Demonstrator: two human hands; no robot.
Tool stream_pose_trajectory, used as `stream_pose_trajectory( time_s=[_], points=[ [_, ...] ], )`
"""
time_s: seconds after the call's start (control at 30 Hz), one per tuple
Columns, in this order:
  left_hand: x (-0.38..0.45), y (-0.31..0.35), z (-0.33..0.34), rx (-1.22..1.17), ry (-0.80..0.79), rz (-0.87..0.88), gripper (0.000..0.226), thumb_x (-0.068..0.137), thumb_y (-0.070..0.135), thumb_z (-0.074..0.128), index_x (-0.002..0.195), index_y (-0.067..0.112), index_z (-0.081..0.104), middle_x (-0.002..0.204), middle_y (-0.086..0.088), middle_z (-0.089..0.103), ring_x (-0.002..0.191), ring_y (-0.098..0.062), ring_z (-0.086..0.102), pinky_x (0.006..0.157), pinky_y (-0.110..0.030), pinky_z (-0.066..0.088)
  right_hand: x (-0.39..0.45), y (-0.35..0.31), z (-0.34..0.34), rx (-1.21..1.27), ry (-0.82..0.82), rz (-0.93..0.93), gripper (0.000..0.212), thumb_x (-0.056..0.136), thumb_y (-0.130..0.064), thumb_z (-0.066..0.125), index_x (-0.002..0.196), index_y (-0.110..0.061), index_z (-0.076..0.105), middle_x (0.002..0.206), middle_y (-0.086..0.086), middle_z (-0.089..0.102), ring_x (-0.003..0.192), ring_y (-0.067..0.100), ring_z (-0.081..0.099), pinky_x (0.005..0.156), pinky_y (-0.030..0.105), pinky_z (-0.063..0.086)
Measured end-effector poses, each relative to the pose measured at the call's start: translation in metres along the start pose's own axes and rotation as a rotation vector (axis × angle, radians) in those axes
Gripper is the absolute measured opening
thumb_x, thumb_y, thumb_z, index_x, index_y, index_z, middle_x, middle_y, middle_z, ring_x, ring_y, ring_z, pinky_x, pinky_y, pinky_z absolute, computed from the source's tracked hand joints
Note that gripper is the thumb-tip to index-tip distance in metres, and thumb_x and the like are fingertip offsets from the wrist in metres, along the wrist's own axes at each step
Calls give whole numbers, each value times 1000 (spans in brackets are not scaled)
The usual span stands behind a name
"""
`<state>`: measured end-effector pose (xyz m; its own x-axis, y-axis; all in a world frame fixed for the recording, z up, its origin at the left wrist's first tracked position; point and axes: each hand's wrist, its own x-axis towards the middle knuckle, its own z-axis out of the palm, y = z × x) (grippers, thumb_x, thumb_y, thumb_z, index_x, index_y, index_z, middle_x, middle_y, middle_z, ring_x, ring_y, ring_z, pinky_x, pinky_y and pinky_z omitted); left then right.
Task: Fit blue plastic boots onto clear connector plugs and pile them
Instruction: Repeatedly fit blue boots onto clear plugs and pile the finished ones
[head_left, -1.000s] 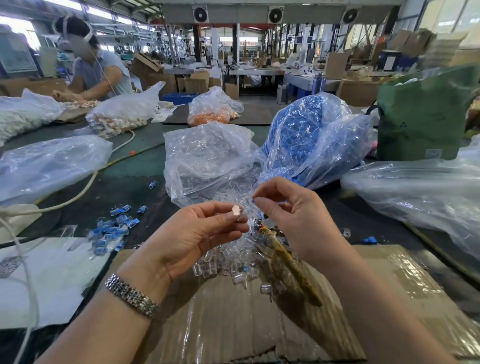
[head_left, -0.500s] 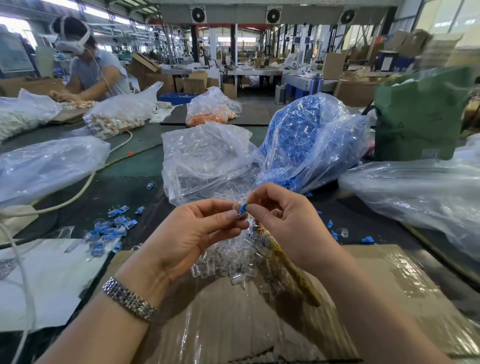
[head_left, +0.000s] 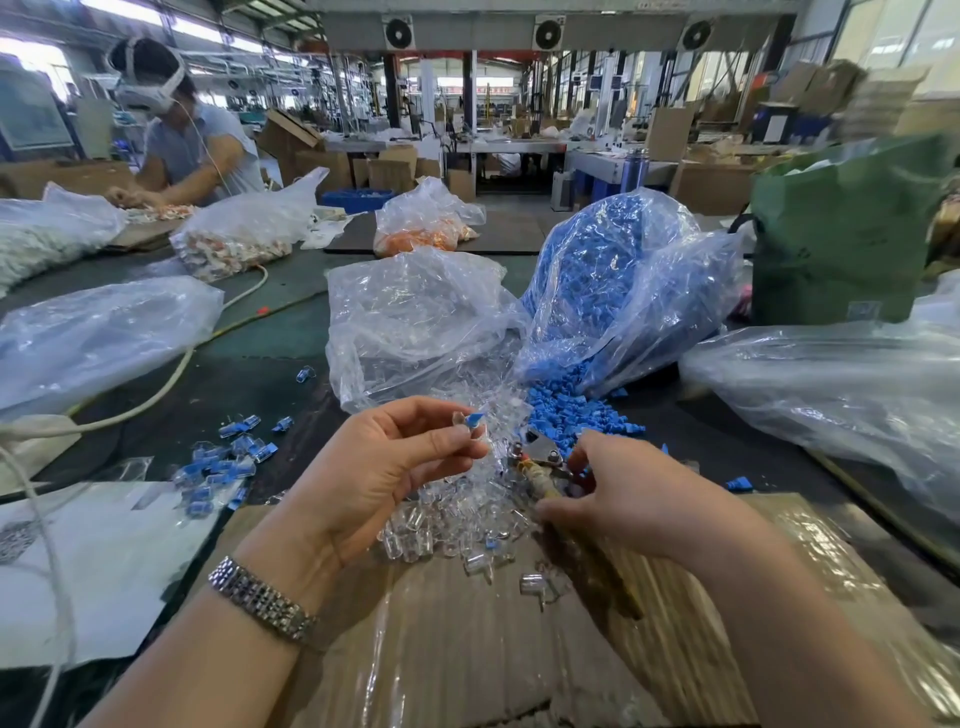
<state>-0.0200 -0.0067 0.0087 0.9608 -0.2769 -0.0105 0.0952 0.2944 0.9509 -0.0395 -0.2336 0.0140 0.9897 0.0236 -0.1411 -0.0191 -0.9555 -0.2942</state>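
My left hand (head_left: 395, 462) pinches a clear connector plug with a blue boot (head_left: 470, 420) on it, held up above the heap of loose clear plugs (head_left: 447, 525). My right hand (head_left: 618, 493) is lower, to the right, with curled fingers on a pair of pliers (head_left: 540, 462) that lies by the spilled blue boots (head_left: 566, 410). A pile of fitted blue-and-clear plugs (head_left: 223, 462) lies to the left on the dark table. Whether the right hand holds a boot is hidden.
A clear bag of plugs (head_left: 415, 322) and a bag of blue boots (head_left: 613, 291) stand behind the hands. Cardboard (head_left: 467, 649) covers the near table. Other plastic bags (head_left: 98, 332) lie at the left, another bag (head_left: 841, 384) at the right. A person (head_left: 182, 140) works far left. A white cable (head_left: 156, 384) crosses the table.
The hands were together fitting a blue boot on the plug. Now my right hand has dropped down and right to the pliers, while my left hand keeps the fitted plug.
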Motion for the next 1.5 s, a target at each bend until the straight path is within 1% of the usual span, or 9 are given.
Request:
stream_pose_trajectory(
  time_s=[0.13,0.27,0.4,0.57,0.77,0.93,1.17,1.27,1.5],
  points=[
    [1,-1,1,-33,34,-3,21,76,0,72,95,4,80,104,-24,74,91,-30,76,73,-27,61,-3,-6,2,-54,55,-22,33,86,-54,61,92,-22,54,90,-2,62,84,21,59,72,36,50],
    [0,0,0,-77,78,3,23,74,3,72,96,3,80,104,-24,75,90,-28,76,71,-24,61,0,0,-9,76,112,-30,30,94,-40,52,83,-13,59,73,-1,62,65,20,55,56,33,38],
    [2,1,-1,-68,100,19,21,75,5,72,94,7,81,108,-19,76,99,-27,75,78,-27,61,-4,8,-23,479,22,-155,34,89,-39,68,86,-5,65,67,10,62,60,19,54,64,40,49],
    [2,-1,2,-66,95,47,24,70,9,74,93,9,82,108,-13,77,102,-21,74,92,-33,59,-5,-4,-16,568,-183,-276,21,92,-30,64,86,-10,69,81,5,76,82,28,73,90,55,55],
    [3,-2,7,4,78,90,24,69,12,76,91,14,83,102,-7,78,97,-17,72,92,-31,60,-7,-12,-11,625,-220,-303,26,88,-38,61,83,-14,70,86,4,77,89,28,73,94,56,54],
    [3,-6,9,121,118,162,33,61,24,81,94,17,82,104,-9,78,103,-20,72,98,-36,54,-9,-16,-10,639,-224,-289,21,102,-26,58,89,-13,67,88,3,77,91,24,74,91,46,58],
    [4,-11,11,237,145,228,29,69,20,77,98,16,80,99,-6,79,102,-16,73,96,-31,52,-10,-24,-2,655,-195,-272,37,105,-32,52,97,4,59,74,9,67,63,26,68,72,49,59],
    [3,-11,9,263,156,227,29,70,21,76,98,16,80,98,-4,79,102,-13,73,94,-26,53,-9,-26,0,617,-171,-281,39,106,-34,49,94,2,59,67,10,64,54,22,63,62,41,57],
    [3,2,-10,395,207,222,19,75,20,80,93,24,81,95,1,79,93,-10,73,83,-22,55,-7,-13,-8,685,-246,-241,51,95,-56,57,102,-7,66,76,2,72,70,25,73,71,41,59]
  ],
)
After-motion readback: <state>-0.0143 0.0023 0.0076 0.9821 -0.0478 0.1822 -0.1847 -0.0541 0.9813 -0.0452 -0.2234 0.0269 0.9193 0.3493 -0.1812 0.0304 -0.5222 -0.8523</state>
